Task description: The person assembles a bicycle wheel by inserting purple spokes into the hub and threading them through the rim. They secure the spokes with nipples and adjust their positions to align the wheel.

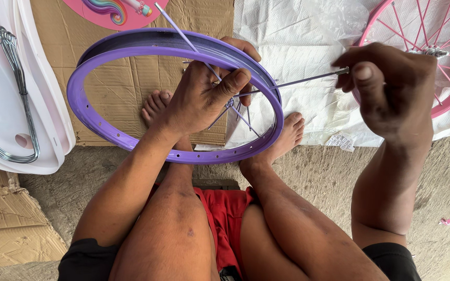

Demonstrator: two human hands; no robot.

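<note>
Inside the purple rim (131, 49), at its right half: small hub (230, 103) with a fan of thin silver spokes, pinned under the left hand (201, 96). Left fingers (235, 80) closed around hub and spoke bundle, thumb pressed on top. Rim tilted, lower edge near the bare feet on cardboard (126, 83) and floor. One long spoke (292, 81) running from the hub across the rim edge to the right hand (391, 88); right fingers pinched shut on its far end. Another loose spoke (175, 26) sticking up and away past the rim's top.

Risks, as judged: hub slipping from under the thumb, bundle fanning apart, spokes dropping out of the flange. Long spoke bending if pulled against the rim edge. Spoke tips close to palm and toes, so pricks possible. Rim unsupported apart from the hand and feet, likely to roll or tip.

Beyond: pink spoked wheel (433, 47) on white plastic sheet (308, 36), white moulded parts with wire brackets (14, 88) at left.
</note>
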